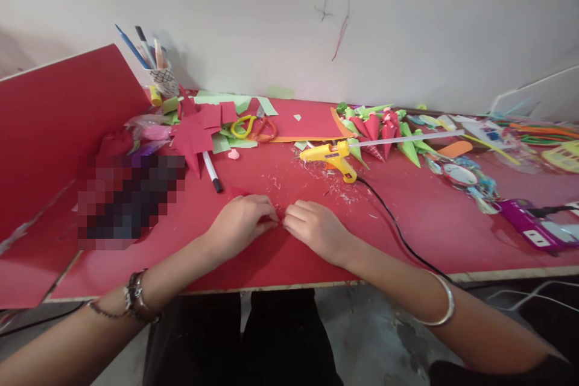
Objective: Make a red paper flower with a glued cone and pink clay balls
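My left hand (246,215) and my right hand (316,230) meet near the table's front edge, fingers closed and fingertips almost touching. Between them they pinch a piece of red paper (239,192), whose corner sticks out behind my left hand. Its outline blends into the red tabletop, so its full shape is unclear. Beyond my right hand lies a yellow glue gun (332,158) with a long clear glue stick in its back. A white marker with a black end (212,174) is just past my left hand.
Red paper star (192,132), scissors (253,128) and green scraps lie at the back left, near a pen cup (163,81). Red and green paper cones (384,132) are heaped behind the glue gun. Its black cord (393,223) runs off the front edge. A purple power strip (529,226) sits right.
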A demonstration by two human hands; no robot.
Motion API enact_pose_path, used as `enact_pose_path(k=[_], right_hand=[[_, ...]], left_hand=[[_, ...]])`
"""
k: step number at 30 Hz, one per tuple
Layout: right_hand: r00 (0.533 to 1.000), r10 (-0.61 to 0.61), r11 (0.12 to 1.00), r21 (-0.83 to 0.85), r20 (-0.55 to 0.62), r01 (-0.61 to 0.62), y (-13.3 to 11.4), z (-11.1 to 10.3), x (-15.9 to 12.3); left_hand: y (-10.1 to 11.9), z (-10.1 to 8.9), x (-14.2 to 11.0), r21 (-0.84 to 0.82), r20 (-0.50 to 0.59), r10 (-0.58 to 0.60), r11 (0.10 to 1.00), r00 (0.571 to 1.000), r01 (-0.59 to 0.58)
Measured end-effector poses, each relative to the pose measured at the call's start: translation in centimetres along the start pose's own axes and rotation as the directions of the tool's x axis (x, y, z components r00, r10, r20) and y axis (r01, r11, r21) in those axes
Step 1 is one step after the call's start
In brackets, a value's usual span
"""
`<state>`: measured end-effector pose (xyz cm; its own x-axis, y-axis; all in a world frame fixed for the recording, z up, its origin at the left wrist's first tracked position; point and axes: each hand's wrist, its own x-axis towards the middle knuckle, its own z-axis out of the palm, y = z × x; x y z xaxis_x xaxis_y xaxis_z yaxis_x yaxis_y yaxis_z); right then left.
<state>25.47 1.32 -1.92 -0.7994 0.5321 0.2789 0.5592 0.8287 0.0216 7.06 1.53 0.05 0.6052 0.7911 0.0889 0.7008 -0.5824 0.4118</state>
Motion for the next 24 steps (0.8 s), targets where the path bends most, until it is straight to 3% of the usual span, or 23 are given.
enact_pose_path(k=[5, 10, 18, 20, 24], right_hand=[[0.996, 0.089, 0.989, 0.114, 0.013, -0.09, 0.2, 0.1, 0.3], [0.985, 0.167, 0.939, 0.297, 0.047, -0.173, 0.5, -0.2, 0.5], [0.983, 0.182, 0.882, 0.436, 0.032, -0.178, 1.1, 0.0, -0.2], [0.982, 0.188, 0.901, 0.391, 0.035, -0.187, 1.1, 0.1, -0.3], [0.991, 0.121, 0.986, 0.107, 0.05, -0.126, 0.8, 0.4, -0.2]], left_hand=[[-0.1, 0.0, -0.3, 0.264, 0.007, 0.12, 0.957, 0.993, -0.117], [0.2, 0.6, -1.1, 0.467, -0.033, 0.192, 0.87, 0.981, -0.155], [0.0, 0.9, -0.6, 0.357, -0.002, 0.115, 0.928, 0.993, -0.107], [-0.1, 1.0, -0.4, 0.307, 0.011, 0.106, 0.946, 0.994, -0.105], [-0.3, 0.9, -0.3, 0.284, 0.024, 0.11, 0.952, 0.994, -0.112]])
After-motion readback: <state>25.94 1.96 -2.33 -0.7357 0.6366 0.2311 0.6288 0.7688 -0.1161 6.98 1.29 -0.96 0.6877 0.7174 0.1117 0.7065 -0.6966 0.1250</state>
